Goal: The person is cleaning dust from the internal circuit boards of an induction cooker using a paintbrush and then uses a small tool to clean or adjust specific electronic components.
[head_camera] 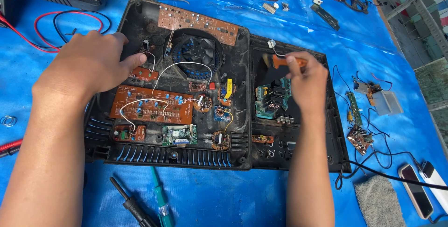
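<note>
An opened black plastic appliance housing (239,115) lies on a blue tarp, holding brown circuit boards (151,105), white wires and a round black fan (196,54). My left hand (93,61) rests on the housing's left side, fingers spread over a small brown board. My right hand (305,80) is shut on an orange-handled tool (280,61), blurred with motion, above a teal circuit board (270,98) in the right compartment.
A green screwdriver (161,199) and a black tool (130,203) lie on the tarp below the housing. Loose boards and wires (361,115) sit to the right, with a phone (416,190) and grey pad (378,201). Red and black leads (60,26) run at upper left.
</note>
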